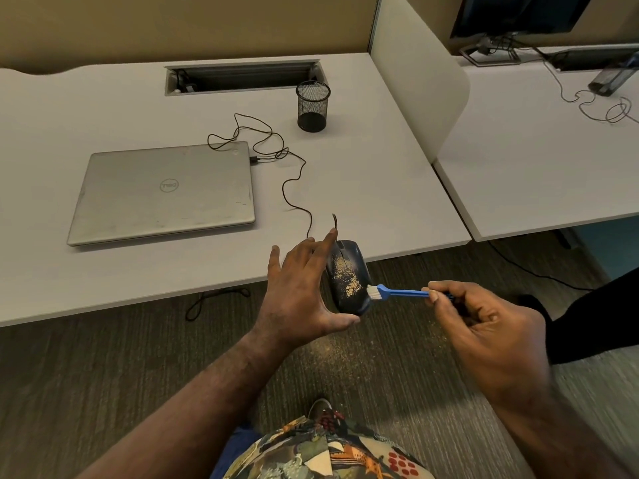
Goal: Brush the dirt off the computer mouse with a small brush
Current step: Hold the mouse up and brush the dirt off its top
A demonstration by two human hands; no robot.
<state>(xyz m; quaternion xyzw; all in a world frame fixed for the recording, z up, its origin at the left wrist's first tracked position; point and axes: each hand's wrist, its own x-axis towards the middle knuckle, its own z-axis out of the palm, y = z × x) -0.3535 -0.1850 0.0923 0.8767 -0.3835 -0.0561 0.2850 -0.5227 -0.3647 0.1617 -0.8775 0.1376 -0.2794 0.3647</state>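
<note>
Mouse [347, 276] is what we hold up off the desk [363, 188], just past its front edge, over the carpet. In the head view our left hand [304, 292] grips it between thumb and fingertips, long axis running away from us, dirty top facing right. Our right hand [484, 323] pinches the brush [397, 292], bristles touching the near right edge of the mouse. We judge the dirt lies left and up from the bristles.

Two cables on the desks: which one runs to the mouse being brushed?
The dark cable on the near desk, plugged into the laptop, leads to the mouse. The other cable lies on the right desk.
</note>
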